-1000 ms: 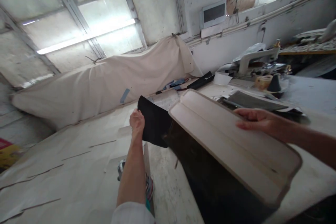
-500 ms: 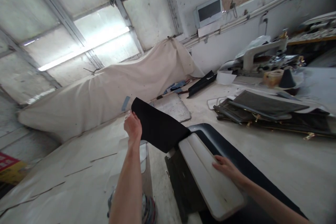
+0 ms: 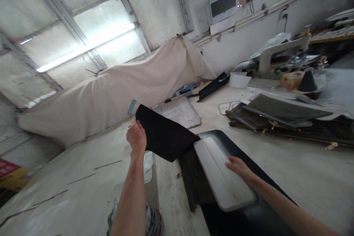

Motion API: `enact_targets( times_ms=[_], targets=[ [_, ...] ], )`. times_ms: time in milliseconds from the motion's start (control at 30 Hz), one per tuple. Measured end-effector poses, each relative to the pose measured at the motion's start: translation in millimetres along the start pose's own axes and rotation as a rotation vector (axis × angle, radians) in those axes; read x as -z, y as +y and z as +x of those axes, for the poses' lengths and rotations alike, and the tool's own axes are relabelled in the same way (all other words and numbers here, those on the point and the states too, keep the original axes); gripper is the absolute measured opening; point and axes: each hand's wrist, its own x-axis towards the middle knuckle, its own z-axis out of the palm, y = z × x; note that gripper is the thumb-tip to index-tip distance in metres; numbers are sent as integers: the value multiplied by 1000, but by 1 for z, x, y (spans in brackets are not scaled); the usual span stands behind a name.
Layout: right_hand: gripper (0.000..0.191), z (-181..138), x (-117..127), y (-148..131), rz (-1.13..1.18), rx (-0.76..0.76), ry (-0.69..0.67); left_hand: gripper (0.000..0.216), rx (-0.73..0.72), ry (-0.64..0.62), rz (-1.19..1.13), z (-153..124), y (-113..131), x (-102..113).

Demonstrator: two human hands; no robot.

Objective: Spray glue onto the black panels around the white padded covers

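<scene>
My left hand [image 3: 136, 137] is closed on the upper corner of a black flexible sheet [image 3: 163, 134], holding it lifted above the table. My right hand [image 3: 238, 166] lies with fingers stretched flat on a pale cream board with rounded corners [image 3: 221, 177]. The board rests on a larger dark panel [image 3: 235, 147] lying on the worktable [image 3: 290, 169]. The lifted sheet's lower edge meets the board's near end.
A stack of dark framed panels [image 3: 276, 112] lies to the right. A sewing machine [image 3: 282, 55], tape roll [image 3: 290, 80] and black cone [image 3: 306, 81] stand behind it. Cream cloth [image 3: 116, 88] covers something along the back wall. A grey plate [image 3: 181, 114] lies mid-table.
The cream board went from tilted up in my right hand to lying flat on the dark panel, with that hand pressed on top. My left hand keeps the black sheet raised.
</scene>
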Motion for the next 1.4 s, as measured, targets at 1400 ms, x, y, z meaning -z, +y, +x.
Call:
enact_targets(
  times_ms=[1400],
  targets=[
    [20, 16, -65, -37, -1096, 181, 59, 35, 79, -71, -152, -14, -23, 0]
  ],
)
